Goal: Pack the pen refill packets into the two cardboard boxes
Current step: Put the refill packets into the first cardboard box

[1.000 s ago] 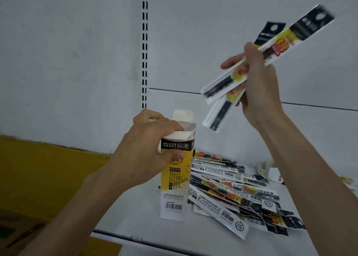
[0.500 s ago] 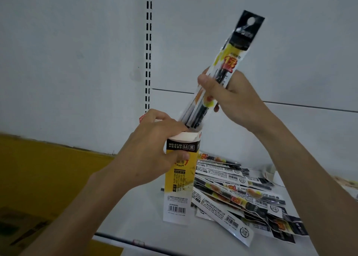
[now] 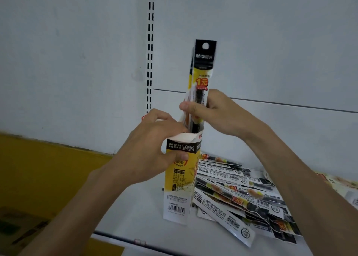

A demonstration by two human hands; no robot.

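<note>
Just above the open top of the box, the right hand (image 3: 219, 114) pinches a pair of pen refill packets (image 3: 203, 71) between thumb and curled fingers, the thumb lying across their front. The packets stand nearly upright, one close behind the other; their black hanging tabs point up and their lower ends are already inside the mouth of the box. The left hand (image 3: 147, 155) grips the cardboard box (image 3: 180, 188) near its upper end, the thumb pressed on the front face below the black band and the fingers wrapped round the far side by the raised flap. The box is tall and narrow, yellow, black and white, and stands upright on a white shelf (image 3: 135, 213). Touching its right side, a loose pile of packets (image 3: 242, 195) lies flat on the shelf, overlapping at different angles and spreading toward the right. Behind everything rises a pale back panel (image 3: 271, 42) with a slotted rail (image 3: 150, 48) running up it. A yellow surface (image 3: 48, 168) lies lower at the left.
</note>
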